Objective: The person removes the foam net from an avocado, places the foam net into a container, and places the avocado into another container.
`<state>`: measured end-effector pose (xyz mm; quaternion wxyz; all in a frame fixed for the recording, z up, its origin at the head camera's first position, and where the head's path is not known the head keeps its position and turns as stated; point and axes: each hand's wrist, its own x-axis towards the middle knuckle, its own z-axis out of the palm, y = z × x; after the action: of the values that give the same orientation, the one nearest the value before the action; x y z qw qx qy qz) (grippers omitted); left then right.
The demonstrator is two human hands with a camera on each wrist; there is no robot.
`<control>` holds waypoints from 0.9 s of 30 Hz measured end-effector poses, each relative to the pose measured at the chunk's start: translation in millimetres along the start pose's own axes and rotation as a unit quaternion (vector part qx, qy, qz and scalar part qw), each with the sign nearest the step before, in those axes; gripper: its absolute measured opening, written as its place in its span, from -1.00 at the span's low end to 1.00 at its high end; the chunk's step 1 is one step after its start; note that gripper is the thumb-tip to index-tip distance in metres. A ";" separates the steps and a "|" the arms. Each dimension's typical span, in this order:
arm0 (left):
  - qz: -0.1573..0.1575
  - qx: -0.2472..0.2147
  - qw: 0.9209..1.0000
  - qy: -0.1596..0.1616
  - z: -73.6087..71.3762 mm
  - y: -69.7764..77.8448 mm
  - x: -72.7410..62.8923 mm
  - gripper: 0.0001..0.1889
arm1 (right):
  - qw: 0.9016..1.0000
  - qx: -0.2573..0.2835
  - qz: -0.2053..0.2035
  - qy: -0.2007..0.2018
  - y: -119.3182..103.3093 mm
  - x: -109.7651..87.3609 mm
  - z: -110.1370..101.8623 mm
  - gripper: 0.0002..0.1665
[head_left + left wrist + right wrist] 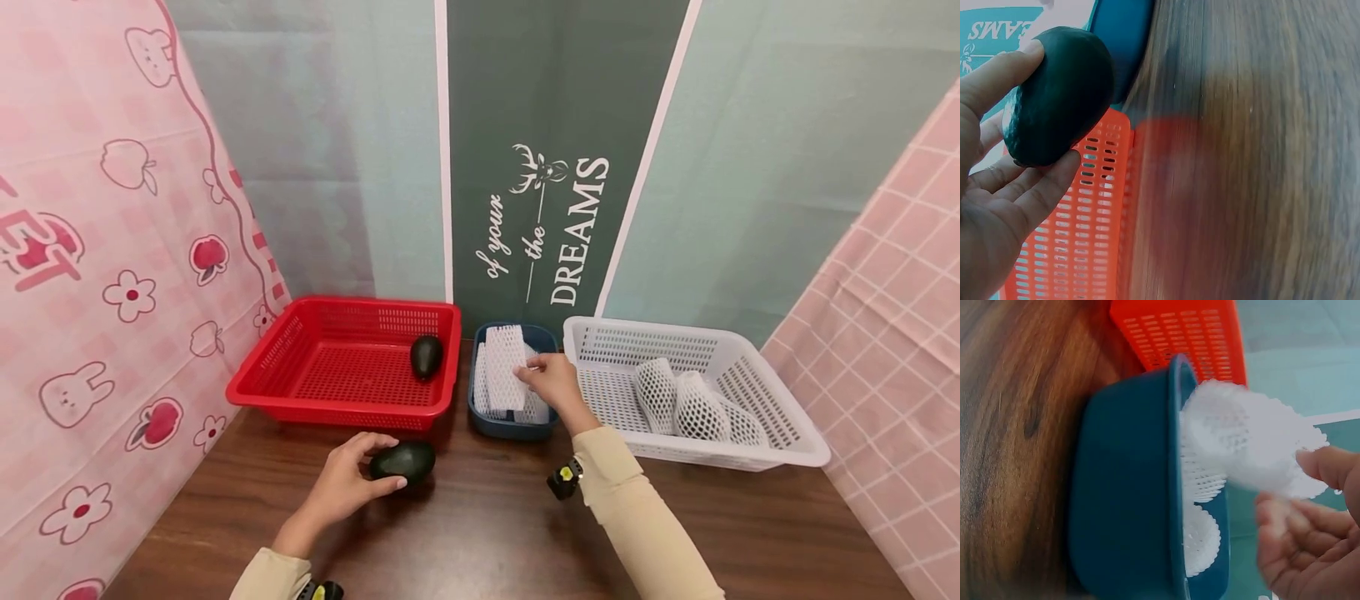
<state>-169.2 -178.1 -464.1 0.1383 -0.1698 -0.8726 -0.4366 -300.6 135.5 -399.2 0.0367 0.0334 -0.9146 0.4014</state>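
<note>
My left hand (347,479) grips a dark green avocado (402,463) in front of the red basket, thumb on one side and fingers on the other. In the left wrist view the same avocado (1063,94) shows whole, smooth and dark. Over the blue bin (513,427), my right hand (553,385) pinches a white foam net sleeve (505,367) between thumb and fingers. The right wrist view shows this sleeve (1247,434) raised partly above the bin's rim, slightly blurred. More white net sleeves (1202,540) lie inside the bin below it.
A red basket (341,410) at the left holds another avocado (426,357). At the right, a white basket (600,327) contains several net-wrapped pieces (699,408). The blue bin stands between the two baskets on the brown wooden table (480,533). Printed cloths hang behind and at both sides.
</note>
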 end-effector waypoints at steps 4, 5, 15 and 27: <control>0.000 0.005 1.000 0.003 -4.0 -1.6 -0.4 -0.53 | 0.999 -0.024 -0.008 -0.026 5.9 5.5 2.7 -0.39; -0.002 0.006 1.000 0.004 -4.7 -2.3 -0.7 -0.53 | 0.999 -0.028 -0.010 -0.031 5.6 4.8 1.5 -0.37; 0.000 0.014 1.000 0.007 -7.1 -7.3 -0.3 -0.53 | 0.997 -0.057 -0.008 -0.056 -7.9 -3.7 -4.2 -0.48; 0.031 0.022 0.999 0.034 -15.5 7.1 -0.2 -0.50 | 0.976 -0.169 -0.113 -0.077 -24.7 -27.3 -6.5 -0.39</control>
<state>-164.6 -186.7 -450.1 0.1851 -0.1786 -0.8710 -0.4185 -271.0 124.5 -379.3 0.0162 0.1608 -0.9596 0.2301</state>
